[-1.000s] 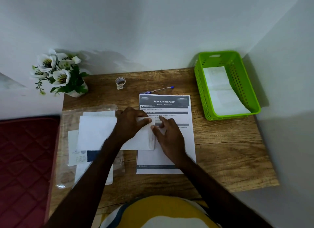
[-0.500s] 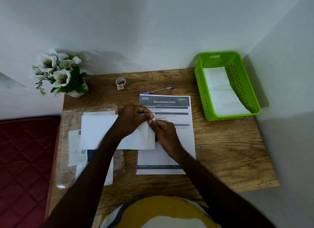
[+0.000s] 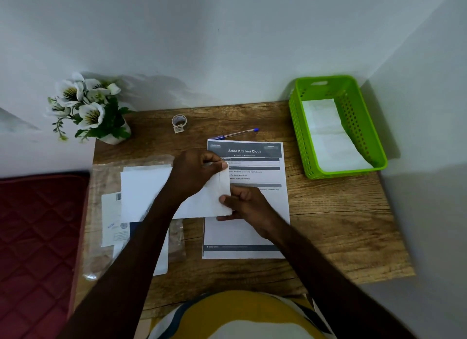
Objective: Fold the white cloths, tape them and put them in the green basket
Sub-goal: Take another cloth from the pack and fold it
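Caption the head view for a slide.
Both hands, left hand and right hand, pinch a white cloth beside the green basket.

A white cloth (image 3: 149,194) lies flat at the middle left of the frame, a wide rectangle whose right end (creased along a vertical fold line) is lifted off the desk (image 3: 336,222). The roll of clear tape (image 3: 179,121) stands on edge at upper centre, well apart from it. The green basket (image 3: 353,116), perforated and rectangular, sits at upper right with folded white cloths (image 3: 328,136) lying inside.
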Available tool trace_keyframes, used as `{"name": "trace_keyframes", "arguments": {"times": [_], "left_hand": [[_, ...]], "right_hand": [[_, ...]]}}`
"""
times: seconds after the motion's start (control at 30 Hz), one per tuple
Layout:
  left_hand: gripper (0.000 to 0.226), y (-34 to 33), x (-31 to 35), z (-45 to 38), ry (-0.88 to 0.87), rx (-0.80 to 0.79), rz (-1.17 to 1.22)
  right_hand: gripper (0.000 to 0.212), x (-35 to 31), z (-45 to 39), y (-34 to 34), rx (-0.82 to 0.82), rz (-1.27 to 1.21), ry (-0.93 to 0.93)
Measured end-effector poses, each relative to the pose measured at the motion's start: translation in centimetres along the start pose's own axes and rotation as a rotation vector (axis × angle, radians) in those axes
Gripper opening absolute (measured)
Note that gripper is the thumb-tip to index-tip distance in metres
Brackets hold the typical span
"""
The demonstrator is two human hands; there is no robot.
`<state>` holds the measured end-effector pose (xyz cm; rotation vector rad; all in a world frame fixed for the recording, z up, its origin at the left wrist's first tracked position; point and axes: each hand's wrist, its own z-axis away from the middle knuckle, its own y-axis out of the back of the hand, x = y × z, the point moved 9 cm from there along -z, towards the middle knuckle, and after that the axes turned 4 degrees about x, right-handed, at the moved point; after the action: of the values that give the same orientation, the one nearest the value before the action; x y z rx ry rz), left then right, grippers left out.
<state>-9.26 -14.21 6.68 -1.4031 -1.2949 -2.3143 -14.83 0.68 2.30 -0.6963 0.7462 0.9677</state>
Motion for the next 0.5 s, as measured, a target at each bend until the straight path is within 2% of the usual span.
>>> {"name": "trace_keyframes", "arguments": {"times": [0.17, 0.33, 0.43, 0.5], "left_hand": [[0.015, 0.8, 1.4, -0.1, 0.007, 0.051, -0.018], [0.018, 3.6, 0.5, -0.7, 0.111, 0.243, -0.002], [0.021, 4.3, -0.9, -0.4, 0.225, 0.331, 0.113], [0.018, 3.9, -2.3, 0.0, 0.329, 0.351, 0.325]], "right_hand": [[0.022, -0.9, 0.2, 0.8, 0.037, -0.104, -0.003], [0.021, -3.0, 0.2, 2.7, 0.048, -0.213, -0.001], [0.013, -4.8, -0.3, 4.7, 0.228, -0.246, 0.077], [0.011, -5.8, -0.8, 6.0, 0.377, -0.219, 0.143]]}}
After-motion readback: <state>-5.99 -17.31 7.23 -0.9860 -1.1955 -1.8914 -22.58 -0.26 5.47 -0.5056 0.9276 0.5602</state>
